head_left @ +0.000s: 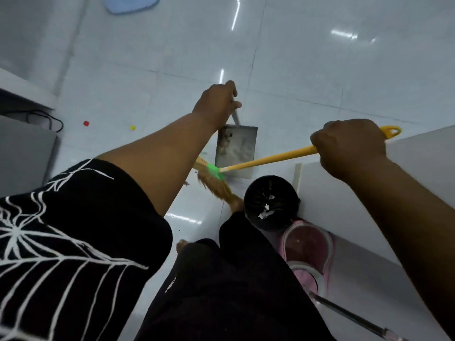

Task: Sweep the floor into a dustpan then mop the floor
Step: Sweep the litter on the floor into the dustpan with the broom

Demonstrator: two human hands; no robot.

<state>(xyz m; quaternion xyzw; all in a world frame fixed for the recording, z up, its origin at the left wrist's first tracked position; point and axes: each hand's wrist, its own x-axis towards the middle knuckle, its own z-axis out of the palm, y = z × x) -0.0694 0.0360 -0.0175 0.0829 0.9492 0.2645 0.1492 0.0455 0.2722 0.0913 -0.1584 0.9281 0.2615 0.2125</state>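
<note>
My left hand point(216, 105) grips the grey handle of a metal dustpan point(235, 148) that stands on the white tiled floor with pale debris in it. My right hand point(349, 146) is closed around the yellow handle of a small broom point(268, 159). The broom's green collar and straw bristles point(216, 187) lie at the dustpan's near left corner, blurred. Small dark crumbs point(186, 183) lie on the floor beside the bristles. A pink mop bucket point(307, 252) stands low right, with a metal mop pole point(354, 317) leaning across the bottom right.
A black bin point(269, 203) lined with a dark bag holds paper scraps just below the dustpan. A white cabinet point(369, 193) flanks it on the right. A red bit point(86, 123) and a yellow bit point(132, 127) lie at left, near black cables point(46, 119). A blue mat point(130, 3) lies at the top.
</note>
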